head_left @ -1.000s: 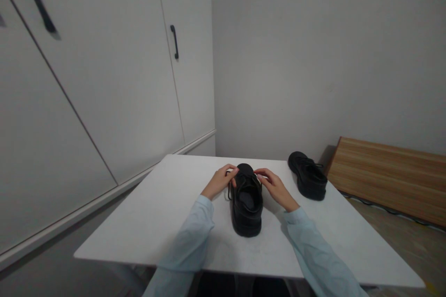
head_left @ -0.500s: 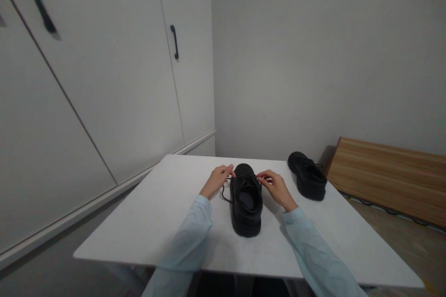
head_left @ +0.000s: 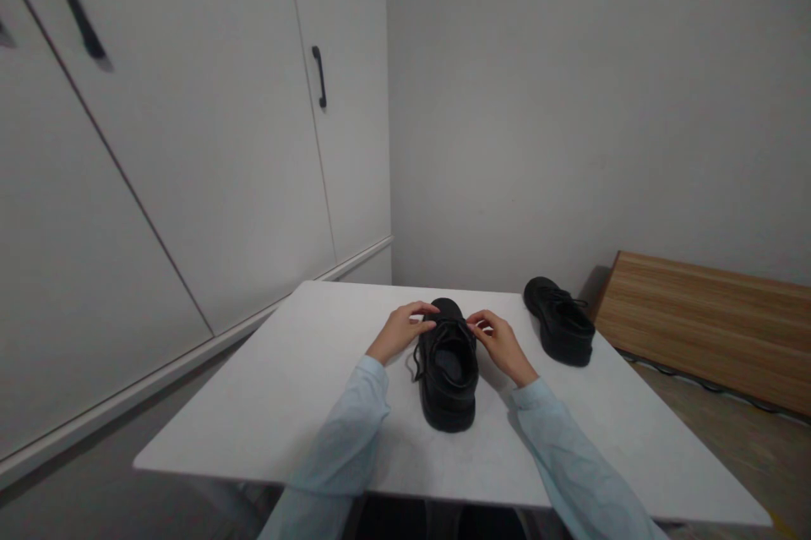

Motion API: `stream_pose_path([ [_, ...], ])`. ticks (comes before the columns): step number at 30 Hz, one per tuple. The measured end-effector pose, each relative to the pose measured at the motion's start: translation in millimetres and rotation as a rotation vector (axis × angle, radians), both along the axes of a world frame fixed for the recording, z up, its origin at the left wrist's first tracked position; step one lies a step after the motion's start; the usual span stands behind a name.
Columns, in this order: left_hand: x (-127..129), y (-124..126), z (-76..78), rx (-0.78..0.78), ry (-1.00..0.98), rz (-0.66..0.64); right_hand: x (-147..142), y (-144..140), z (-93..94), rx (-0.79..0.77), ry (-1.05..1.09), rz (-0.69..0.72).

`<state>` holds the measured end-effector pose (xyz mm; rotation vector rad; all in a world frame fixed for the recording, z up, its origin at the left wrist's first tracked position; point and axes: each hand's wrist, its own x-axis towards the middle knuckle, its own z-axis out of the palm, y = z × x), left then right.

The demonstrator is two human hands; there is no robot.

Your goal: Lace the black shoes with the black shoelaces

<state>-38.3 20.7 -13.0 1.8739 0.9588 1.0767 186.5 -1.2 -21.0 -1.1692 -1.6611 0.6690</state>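
Note:
A black lace-up shoe (head_left: 449, 415) sits on the white table, its toe pointing away from me and its heel towards me. My left hand (head_left: 401, 331) reaches over the shoe's front left side, thumb and fingers closing at the lacing; the exact grip is small and dark. A loose loop of black shoelace (head_left: 416, 364) hangs by the shoe's left side, below that hand. On the right side of the lacing, my right hand (head_left: 498, 337) pinches the shoelace between thumb and fingertips.
A second black shoe (head_left: 566, 337) stands near the right edge of the white table (head_left: 304, 405). Beyond that edge is a wood-grain board (head_left: 703, 324). White cabinet doors (head_left: 209, 143) with dark handles rise on the left, and a grey wall (head_left: 570, 100) stands behind.
My left hand has moved right, from beside the shoe to over its front. The lace on the left now hangs closer to the shoe. My right hand has barely moved.

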Motion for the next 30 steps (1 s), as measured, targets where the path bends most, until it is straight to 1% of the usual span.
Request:
stream_pose_path([
  [3, 1.1, 0.9, -3.0, -0.017, -0.001, -0.078, -2.0, 1.2, -2.0, 0.003, 0.017, -0.010],
  [5, 1.5, 1.7, -4.7, -0.025, -0.016, -0.098, -4.3, 2.4, -3.8, 0.017, 0.045, -0.029],
  [9, 1.6, 2.3, -4.3, -0.018, -0.001, -0.104, -8.8, 5.3, -8.0, 0.048, 0.089, -0.066],
  [14, 3.3, -1.7, 3.3, 0.059, 0.067, -0.024, -11.5, 7.4, -11.3, 0.047, 0.106, -0.081],
  [16, 4.1, -4.0, 4.4, 0.029, 0.051, -0.034, -11.9, 7.2, -11.4, 0.055, 0.108, -0.080],
  [19, 4.3, -6.9, 3.2, -0.017, 0.063, -0.083, -12.2, 6.0, -10.2, 0.068, 0.105, -0.074],
  [24, 3.7, -10.1, 4.1, 0.006, 0.126, -0.084, -12.5, 3.7, -5.7, 0.077, 0.078, -0.070],
  [30, 3.6, -12.3, 8.8, 0.012, 0.131, -0.082, -12.2, 4.0, -2.9, 0.091, 0.080, -0.063],
])
